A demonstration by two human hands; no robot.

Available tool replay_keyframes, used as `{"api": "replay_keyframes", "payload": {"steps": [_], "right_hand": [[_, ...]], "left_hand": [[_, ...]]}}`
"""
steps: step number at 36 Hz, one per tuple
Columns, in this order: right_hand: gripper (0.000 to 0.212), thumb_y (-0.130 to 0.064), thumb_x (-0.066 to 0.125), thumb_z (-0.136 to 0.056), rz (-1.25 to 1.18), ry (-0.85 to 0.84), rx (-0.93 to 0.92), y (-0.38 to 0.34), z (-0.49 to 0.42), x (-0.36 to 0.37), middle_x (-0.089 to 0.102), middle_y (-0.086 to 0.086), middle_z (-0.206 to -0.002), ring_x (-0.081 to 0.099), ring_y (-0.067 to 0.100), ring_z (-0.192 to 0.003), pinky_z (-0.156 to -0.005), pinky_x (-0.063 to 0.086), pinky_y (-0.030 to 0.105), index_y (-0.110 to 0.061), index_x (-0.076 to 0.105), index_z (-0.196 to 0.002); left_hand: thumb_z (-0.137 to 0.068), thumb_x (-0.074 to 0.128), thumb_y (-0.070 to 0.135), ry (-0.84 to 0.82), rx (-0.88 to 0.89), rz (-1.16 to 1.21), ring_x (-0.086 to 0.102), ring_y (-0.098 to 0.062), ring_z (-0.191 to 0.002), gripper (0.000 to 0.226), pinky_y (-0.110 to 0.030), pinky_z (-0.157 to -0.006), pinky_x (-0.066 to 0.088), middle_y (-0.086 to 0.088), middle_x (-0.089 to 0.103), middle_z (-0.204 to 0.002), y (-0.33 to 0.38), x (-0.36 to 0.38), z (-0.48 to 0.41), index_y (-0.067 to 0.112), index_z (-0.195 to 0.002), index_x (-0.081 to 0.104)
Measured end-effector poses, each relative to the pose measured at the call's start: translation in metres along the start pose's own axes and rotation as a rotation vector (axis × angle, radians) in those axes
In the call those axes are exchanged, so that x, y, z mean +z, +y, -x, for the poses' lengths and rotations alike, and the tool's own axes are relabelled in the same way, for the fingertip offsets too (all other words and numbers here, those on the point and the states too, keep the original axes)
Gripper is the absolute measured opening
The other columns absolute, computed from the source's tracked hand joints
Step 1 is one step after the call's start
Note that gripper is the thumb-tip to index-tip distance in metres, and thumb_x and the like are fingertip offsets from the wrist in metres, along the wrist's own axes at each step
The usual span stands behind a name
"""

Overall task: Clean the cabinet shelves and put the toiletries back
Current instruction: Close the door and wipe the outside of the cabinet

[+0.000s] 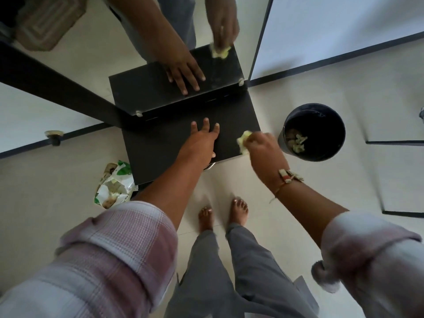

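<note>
I look straight down on the dark top surface of the cabinet (160,145), which stands against a mirror. My left hand (202,141) lies flat on it with fingers spread, near the back edge. My right hand (261,145) grips a crumpled yellow-green wipe (243,141) and holds it against the cabinet's right front corner. The mirror (91,65) repeats both hands and the wipe. No toiletries are in view.
A black bin (314,131) with used wipes inside stands on the floor right of the cabinet. A green and white wipes packet (114,184) lies on the floor at the cabinet's left front. My bare feet (222,212) stand on pale tiles in front.
</note>
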State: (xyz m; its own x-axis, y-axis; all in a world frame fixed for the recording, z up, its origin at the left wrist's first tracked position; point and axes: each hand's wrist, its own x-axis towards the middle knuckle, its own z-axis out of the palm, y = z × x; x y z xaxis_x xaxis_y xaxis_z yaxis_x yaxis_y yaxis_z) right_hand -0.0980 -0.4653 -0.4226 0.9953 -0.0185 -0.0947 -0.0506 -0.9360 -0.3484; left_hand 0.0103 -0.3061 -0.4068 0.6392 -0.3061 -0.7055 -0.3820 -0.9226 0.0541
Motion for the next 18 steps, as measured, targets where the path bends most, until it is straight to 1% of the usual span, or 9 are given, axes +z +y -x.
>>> {"api": "replay_keyframes", "payload": {"steps": [3, 4, 6, 8, 10, 11, 15, 17, 18], "right_hand": [[0.023, -0.005, 0.056, -0.088, -0.069, -0.182, -0.241, -0.019, 0.006, -0.003, 0.064, 0.005, -0.105, 0.055, 0.02, -0.092, -0.077, 0.054, 0.031, -0.013, 0.073, -0.102], [0.02, -0.005, 0.06, -0.088, -0.106, -0.175, -0.252, -0.021, 0.001, -0.007, 0.066, 0.005, -0.104, 0.057, 0.02, -0.091, -0.079, 0.054, 0.032, -0.013, 0.074, -0.1], [0.017, -0.005, 0.063, -0.087, -0.146, -0.005, -0.135, -0.017, -0.014, -0.012, 0.067, 0.01, -0.104, 0.06, 0.025, -0.091, -0.082, 0.054, 0.034, -0.01, 0.074, -0.099], [0.02, -0.004, 0.061, -0.086, -0.112, 0.15, 0.079, -0.005, -0.038, -0.016, 0.065, 0.015, -0.109, 0.06, 0.031, -0.097, -0.085, 0.053, 0.036, -0.007, 0.072, -0.102], [0.024, -0.005, 0.056, -0.087, -0.067, 0.135, 0.239, 0.003, -0.059, -0.013, 0.06, 0.015, -0.114, 0.056, 0.033, -0.103, -0.086, 0.051, 0.038, -0.01, 0.069, -0.107], [0.024, -0.006, 0.056, -0.088, -0.055, 0.099, 0.254, 0.002, -0.066, -0.01, 0.06, 0.014, -0.114, 0.055, 0.033, -0.104, -0.087, 0.05, 0.038, -0.011, 0.069, -0.108], [0.017, -0.012, 0.063, -0.089, -0.07, -0.091, -0.056, -0.033, -0.058, 0.003, 0.062, 0.006, -0.108, 0.055, 0.024, -0.1, -0.087, 0.051, 0.033, -0.015, 0.074, -0.103], [0.017, -0.015, 0.064, -0.089, -0.117, -0.196, -0.192, -0.051, -0.046, 0.003, 0.063, 0.002, -0.108, 0.057, 0.019, -0.1, -0.088, 0.052, 0.029, -0.016, 0.074, -0.103], [0.017, -0.015, 0.062, -0.09, -0.127, -0.178, -0.216, -0.054, -0.043, 0.003, 0.063, 0.003, -0.108, 0.058, 0.018, -0.101, -0.088, 0.052, 0.028, -0.015, 0.074, -0.103]], "left_hand": [[-0.091, 0.063, 0.016, -0.009, 0.005, -0.004, -0.008, -0.039, -0.146, 0.089, -0.052, -0.112, 0.03, -0.006, -0.011, -0.161, 0.0, -0.003, 0.002, 0.028, -0.154, 0.001], [-0.091, 0.063, 0.017, -0.008, 0.009, 0.002, -0.008, -0.039, -0.146, 0.089, -0.052, -0.111, 0.03, -0.005, -0.011, -0.161, 0.001, -0.003, 0.002, 0.028, -0.154, 0.001], [-0.09, 0.065, 0.018, 0.003, 0.027, 0.021, -0.007, -0.039, -0.147, 0.09, -0.051, -0.11, 0.031, -0.005, -0.009, -0.162, -0.002, -0.002, 0.004, 0.028, -0.154, 0.003], [-0.089, 0.068, 0.019, 0.031, 0.055, 0.058, -0.004, -0.038, -0.147, 0.091, -0.051, -0.11, 0.031, -0.004, -0.006, -0.162, -0.007, 0.0, 0.005, 0.028, -0.154, 0.005], [-0.086, 0.071, 0.02, 0.065, 0.083, 0.115, -0.001, -0.035, -0.148, 0.093, -0.049, -0.113, 0.029, -0.003, -0.002, -0.162, -0.013, -0.002, 0.008, 0.026, -0.154, 0.008], [-0.085, 0.072, 0.019, 0.085, 0.094, 0.148, 0.001, -0.033, -0.148, 0.094, -0.046, -0.115, 0.027, -0.002, 0.0, -0.162, -0.016, -0.003, 0.009, 0.024, -0.155, 0.009], [-0.082, 0.074, 0.016, 0.143, 0.098, 0.286, 0.009, -0.022, -0.149, 0.096, -0.034, -0.118, 0.017, -0.002, 0.006, -0.162, -0.03, -0.006, 0.011, 0.016, -0.154, 0.011], [-0.083, 0.074, 0.017, 0.189, 0.083, 0.345, 0.017, -0.021, -0.147, 0.092, -0.034, -0.118, 0.019, -0.001, 0.011, -0.162, -0.036, -0.004, 0.012, 0.017, -0.154, 0.016], [-0.083, 0.073, 0.017, 0.212, 0.078, 0.363, 0.019, -0.021, -0.147, 0.089, -0.034, -0.117, 0.02, -0.002, 0.013, -0.161, -0.039, -0.003, 0.013, 0.016, -0.153, 0.018]]}}
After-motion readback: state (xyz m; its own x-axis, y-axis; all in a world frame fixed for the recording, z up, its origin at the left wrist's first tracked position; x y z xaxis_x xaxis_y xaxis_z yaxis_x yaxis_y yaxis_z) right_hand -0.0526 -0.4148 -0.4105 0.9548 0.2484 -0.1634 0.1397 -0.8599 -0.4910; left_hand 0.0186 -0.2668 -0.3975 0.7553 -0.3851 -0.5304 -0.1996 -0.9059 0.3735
